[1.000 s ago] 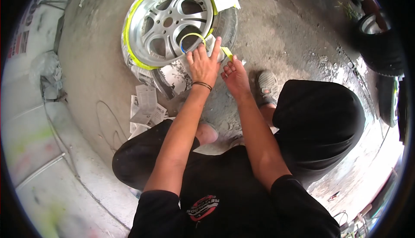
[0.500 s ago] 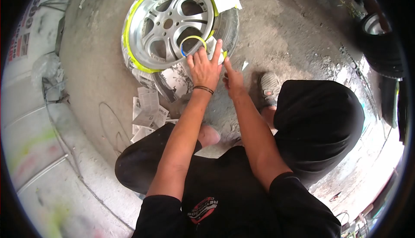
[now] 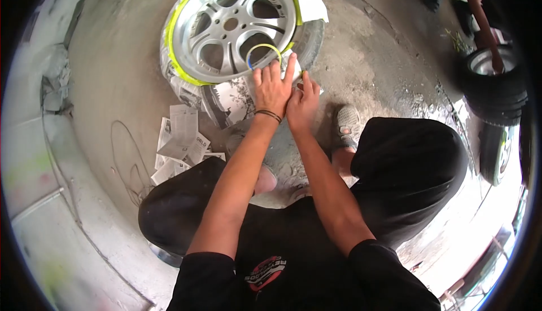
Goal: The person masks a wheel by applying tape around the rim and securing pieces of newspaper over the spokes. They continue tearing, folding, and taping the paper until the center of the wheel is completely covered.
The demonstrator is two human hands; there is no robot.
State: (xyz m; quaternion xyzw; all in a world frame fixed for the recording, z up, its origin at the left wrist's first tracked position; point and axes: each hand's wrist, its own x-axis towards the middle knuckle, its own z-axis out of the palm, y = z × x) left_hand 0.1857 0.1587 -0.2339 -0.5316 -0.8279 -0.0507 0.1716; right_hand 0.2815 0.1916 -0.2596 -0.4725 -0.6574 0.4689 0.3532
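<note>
A silver alloy wheel rim lies face up in its tire, with yellow-green masking tape around its lip and newspaper over the tire. My left hand is at the near right edge, its fingertips on a roll of yellow masking tape that stands on edge against the rim. Its index finger reaches forward over the paper; the thumb is hidden. Close beside it, my right hand has curled fingers at the paper's edge, with a bit of yellow tape near the index fingertip. What it pinches is hidden.
Loose newspaper sheets and a thin wire lie on the concrete floor at left. A pale, paint-marked car panel runs along the left side. At right, another person's arm reaches to a second wheel, near more tires.
The view has shifted slightly. My right hand has drawn in against my left, its index finger now less extended. Another person's arm has come further into view at upper right.
</note>
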